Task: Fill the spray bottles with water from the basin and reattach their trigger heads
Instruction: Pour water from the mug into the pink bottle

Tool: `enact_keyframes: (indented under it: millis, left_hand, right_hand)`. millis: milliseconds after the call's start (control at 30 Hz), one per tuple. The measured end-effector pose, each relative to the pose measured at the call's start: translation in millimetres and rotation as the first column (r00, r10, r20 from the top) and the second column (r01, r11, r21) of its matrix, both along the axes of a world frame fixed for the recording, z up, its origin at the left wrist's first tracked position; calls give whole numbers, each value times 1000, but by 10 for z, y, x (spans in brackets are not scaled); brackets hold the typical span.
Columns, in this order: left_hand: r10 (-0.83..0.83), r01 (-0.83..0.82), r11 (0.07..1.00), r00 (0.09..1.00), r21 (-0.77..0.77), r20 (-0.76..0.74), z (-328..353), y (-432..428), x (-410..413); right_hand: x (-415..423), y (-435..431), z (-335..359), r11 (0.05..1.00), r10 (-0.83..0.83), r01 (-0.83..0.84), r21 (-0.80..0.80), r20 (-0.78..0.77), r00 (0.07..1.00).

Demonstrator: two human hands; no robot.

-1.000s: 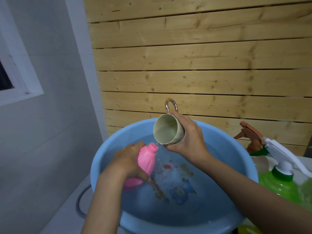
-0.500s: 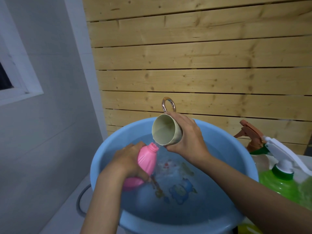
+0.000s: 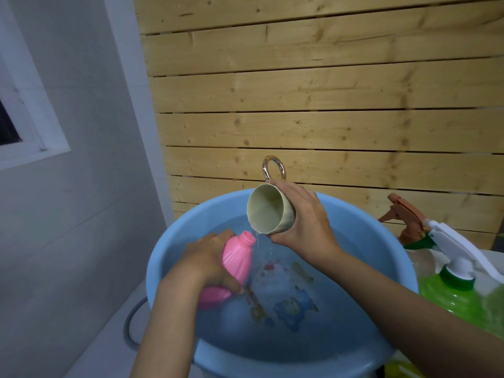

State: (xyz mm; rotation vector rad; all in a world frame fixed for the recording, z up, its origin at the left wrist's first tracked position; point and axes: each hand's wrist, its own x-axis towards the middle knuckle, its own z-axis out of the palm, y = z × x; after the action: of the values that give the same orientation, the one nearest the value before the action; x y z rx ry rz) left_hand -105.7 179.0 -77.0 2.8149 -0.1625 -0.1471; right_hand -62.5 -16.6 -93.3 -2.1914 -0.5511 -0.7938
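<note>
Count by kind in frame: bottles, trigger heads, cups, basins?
Bottles: 3 (pink bottle, green bottle, clear bottle, mostly hidden)
Trigger heads: 2 (brown trigger head, white trigger head)
Cups: 1 (cup)
Basins: 1 (basin)
Total: 7

L hand (image 3: pixel 208 259) grips the pink bottle (image 3: pixel 237 261) from its left side. Fingers curl over the top of the body, thumb tucked under near the base, knuckles up. L wrist bends slightly inward; L forearm rises from the bottom edge, slanting fwd. R hand (image 3: pixel 304 226) is above & to the right of L hand and holds the cup (image 3: pixel 268 214) round its side, fingers over the top, thumb below by the rim. Cup is tipped sideways, mouth toward L hand. R wrist approx straight, forearm runs back to the lower-right corner. Both arms bare. Hands near each other, not touching.
</note>
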Motion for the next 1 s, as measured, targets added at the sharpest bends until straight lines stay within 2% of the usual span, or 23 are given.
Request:
enact_keyframes:
  millis: [633, 1000]
  left_hand:
    - [-5, 5, 1000, 1000, -1, 1, -2, -1, 7]
    - [-4, 3, 999, 1000, -35, -4, -8, 6, 7]
  right_hand:
    - [-5, 1, 3, 999, 3, 0, -45, 70, 998]
    - [32, -9, -14, 992, 7, 9, -126, 124, 992]
